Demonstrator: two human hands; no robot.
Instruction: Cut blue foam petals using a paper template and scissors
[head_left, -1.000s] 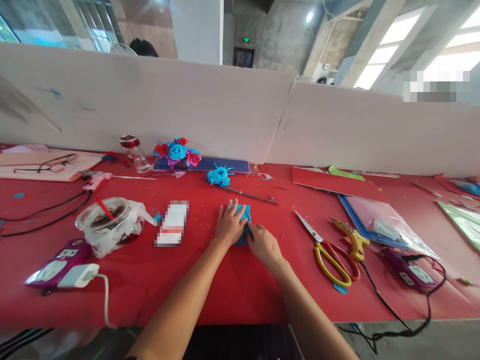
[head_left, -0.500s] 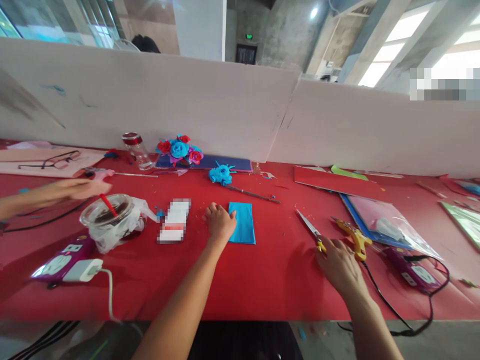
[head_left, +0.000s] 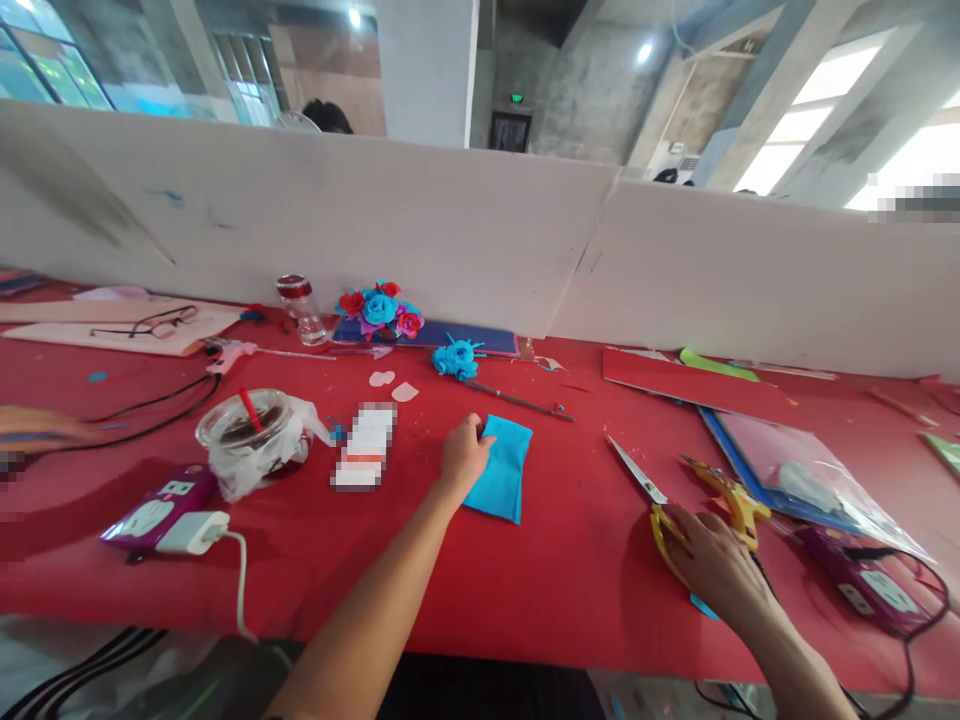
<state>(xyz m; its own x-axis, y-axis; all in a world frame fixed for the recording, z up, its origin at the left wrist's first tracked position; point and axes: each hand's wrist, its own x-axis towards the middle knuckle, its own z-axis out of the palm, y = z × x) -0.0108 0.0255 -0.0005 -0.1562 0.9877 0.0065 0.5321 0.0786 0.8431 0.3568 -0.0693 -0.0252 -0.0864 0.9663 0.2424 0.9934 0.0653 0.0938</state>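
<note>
A flat blue sheet (head_left: 508,470), paper or cloth, lies slightly turned on the red table. My left hand (head_left: 466,455) pinches it near its upper left edge, thumb on top. On the right, my right hand (head_left: 712,555) has its fingers curled over the yellow handles of the scissors (head_left: 649,490); the blades point away to the left. Some of the grip is hidden under the hand. A small blue scrap (head_left: 703,606) shows below that hand. Beyond the sheet is a blue flower (head_left: 457,357) on a thin dark stem.
A yellow glue gun (head_left: 735,500) lies beside the scissors, its cord running to a purple power box (head_left: 862,580). Left are a drink cup (head_left: 244,425), a pixelated white object (head_left: 365,447) and another person's hand (head_left: 45,425). Behind stand a bottle (head_left: 302,312) and a flower bunch (head_left: 381,310).
My left hand now pinches the blue sheet, which has turned slightly. My right hand has shifted a little right, showing more of the scissors' handles. The other person's hand has drawn back left.
</note>
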